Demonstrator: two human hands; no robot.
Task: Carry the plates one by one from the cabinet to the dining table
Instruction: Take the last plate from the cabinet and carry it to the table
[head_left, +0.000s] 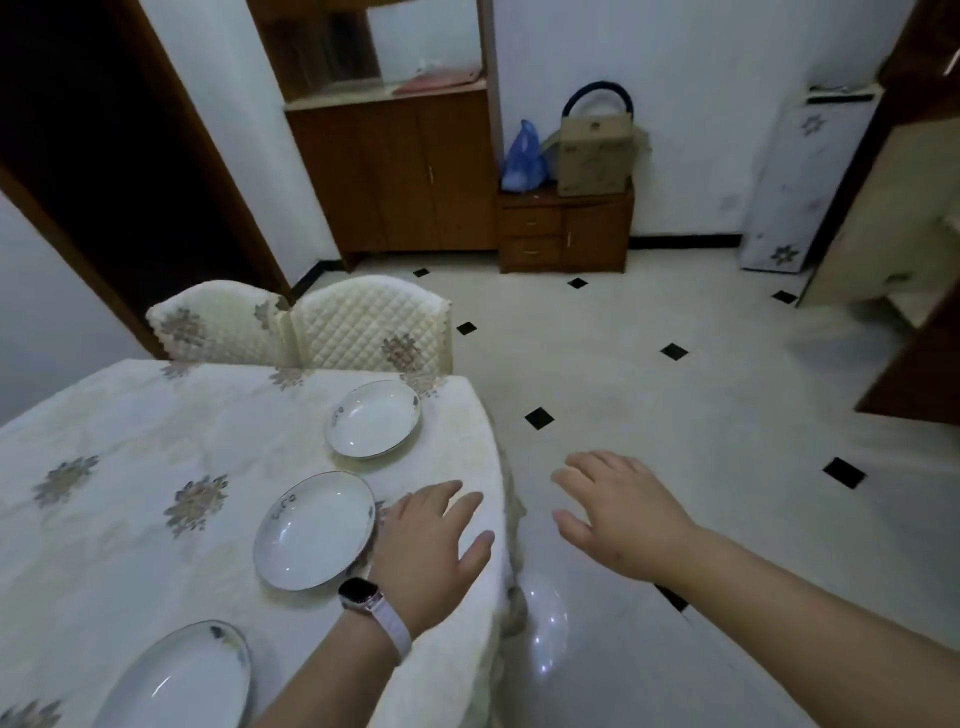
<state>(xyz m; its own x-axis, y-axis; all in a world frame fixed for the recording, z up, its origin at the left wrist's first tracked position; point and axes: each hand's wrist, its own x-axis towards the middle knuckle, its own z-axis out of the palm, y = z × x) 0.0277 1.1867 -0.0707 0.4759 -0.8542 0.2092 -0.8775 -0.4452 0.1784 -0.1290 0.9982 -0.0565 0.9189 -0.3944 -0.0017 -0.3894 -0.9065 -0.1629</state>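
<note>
Three white plates lie on the dining table (130, 415), which wears a cream floral cloth. The far plate (373, 419) sits near the table's right corner, the middle plate (315, 530) below it, and the near plate (182, 680) at the bottom edge, partly cut off. My left hand (431, 551), with a watch on the wrist, hovers open just right of the middle plate, fingers spread and holding nothing. My right hand (618, 514) is open over the floor, right of the table edge. The brown cabinet (400, 171) stands against the far wall, doors closed.
Two cream quilted chairs (363, 325) stand at the table's far side. A small brown drawer unit (566, 228) holds a blue bag (524, 161) and a cardboard box (595, 150). White tiled floor (675, 415) spreads to the right. A dark doorway (104, 156) opens at the left.
</note>
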